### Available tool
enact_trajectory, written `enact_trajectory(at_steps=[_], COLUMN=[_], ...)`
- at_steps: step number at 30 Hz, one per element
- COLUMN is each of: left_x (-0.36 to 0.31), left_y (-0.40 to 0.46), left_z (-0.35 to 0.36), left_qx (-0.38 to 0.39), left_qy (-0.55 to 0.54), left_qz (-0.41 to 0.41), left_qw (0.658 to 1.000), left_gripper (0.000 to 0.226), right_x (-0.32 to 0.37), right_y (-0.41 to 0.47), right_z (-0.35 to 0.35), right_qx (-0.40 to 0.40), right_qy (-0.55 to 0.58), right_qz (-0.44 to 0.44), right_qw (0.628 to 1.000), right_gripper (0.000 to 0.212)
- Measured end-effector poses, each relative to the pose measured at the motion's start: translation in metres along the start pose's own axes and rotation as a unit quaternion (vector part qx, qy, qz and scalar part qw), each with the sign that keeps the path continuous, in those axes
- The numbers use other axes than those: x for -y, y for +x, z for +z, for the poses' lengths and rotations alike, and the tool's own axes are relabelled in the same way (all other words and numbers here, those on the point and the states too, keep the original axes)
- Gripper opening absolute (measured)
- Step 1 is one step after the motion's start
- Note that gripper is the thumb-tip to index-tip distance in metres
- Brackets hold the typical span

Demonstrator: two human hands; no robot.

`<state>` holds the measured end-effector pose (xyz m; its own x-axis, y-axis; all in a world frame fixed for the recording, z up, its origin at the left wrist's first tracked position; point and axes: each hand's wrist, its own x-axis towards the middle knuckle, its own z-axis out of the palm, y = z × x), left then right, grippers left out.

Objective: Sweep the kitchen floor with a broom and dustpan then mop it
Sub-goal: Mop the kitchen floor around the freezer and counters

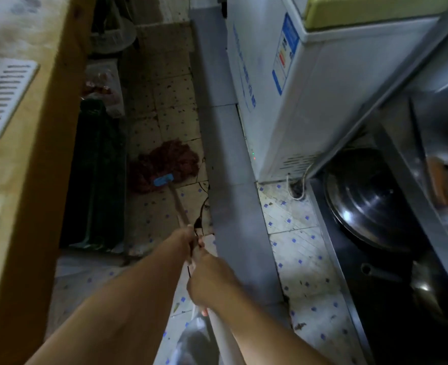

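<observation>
While both hands are gripping the mop pole, the right hand (212, 277) is curling round it nearest the body and the left hand (188, 239) is clasping it further along. Pushing steadily with the mop (164, 168) pressed flat would probably clean best. It is lying on speckled, grubby floor (170, 101) between a counter (20, 180) and freezer (309, 88).

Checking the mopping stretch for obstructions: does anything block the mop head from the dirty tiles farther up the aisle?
Nothing visible blocks it. The mop head lies on open speckled floor, both hands, left hand and right hand, gripping the handle. A dark crate lines the left side, a grey ledge the right, and a basket stands at the far end.
</observation>
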<state>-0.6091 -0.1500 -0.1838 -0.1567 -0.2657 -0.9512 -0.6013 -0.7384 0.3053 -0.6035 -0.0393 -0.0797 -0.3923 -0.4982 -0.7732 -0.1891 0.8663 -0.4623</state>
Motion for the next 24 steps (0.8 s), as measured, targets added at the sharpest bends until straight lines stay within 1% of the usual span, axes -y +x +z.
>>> enact_trajectory(at_steps=[2,4,6,9,12,14,16,18,22,24], left_x=[0.035,0.076,0.104,0.138,0.156,0.153,0.141,0.123,0.068,0.032], left_y=[-0.012,-0.026,-0.037,-0.053,-0.060,-0.059,-0.051,-0.040,-0.018,0.000], left_z=[0.005,0.013,0.019,0.029,0.034,0.035,0.037,0.038,0.027,0.022], left_qx=[-0.007,-0.023,-0.041,-0.055,-0.063,-0.069,-0.072,-0.063,-0.037,-0.038], left_qy=[0.025,0.038,0.032,0.044,0.044,0.065,0.088,0.087,0.084,0.099], left_qz=[-0.012,-0.014,-0.031,-0.020,-0.023,-0.027,-0.029,-0.030,-0.026,-0.016], left_qw=[1.000,0.999,0.998,0.997,0.997,0.995,0.993,0.994,0.995,0.994], left_gripper=[0.059,0.058,0.052,0.049,0.045,0.043,0.045,0.046,0.046,0.047], right_x=[-0.022,-0.045,-0.064,-0.084,-0.093,-0.091,-0.087,-0.079,-0.048,-0.030], right_y=[-0.028,-0.059,-0.085,-0.114,-0.127,-0.127,-0.117,-0.100,-0.053,-0.019], right_z=[0.018,0.036,0.047,0.054,0.055,0.051,0.046,0.041,0.026,0.012], right_qx=[0.003,0.002,0.002,0.003,0.000,0.000,-0.008,-0.014,-0.021,-0.019], right_qy=[-0.002,0.016,0.019,0.011,-0.003,0.007,0.028,0.052,0.082,0.089], right_qz=[0.012,0.009,0.013,0.015,0.014,0.020,0.034,0.044,0.024,0.020], right_qw=[1.000,1.000,1.000,1.000,1.000,1.000,0.999,0.998,0.996,0.996], right_gripper=[0.071,0.074,0.070,0.055,0.055,0.055,0.050,0.051,0.070,0.072])
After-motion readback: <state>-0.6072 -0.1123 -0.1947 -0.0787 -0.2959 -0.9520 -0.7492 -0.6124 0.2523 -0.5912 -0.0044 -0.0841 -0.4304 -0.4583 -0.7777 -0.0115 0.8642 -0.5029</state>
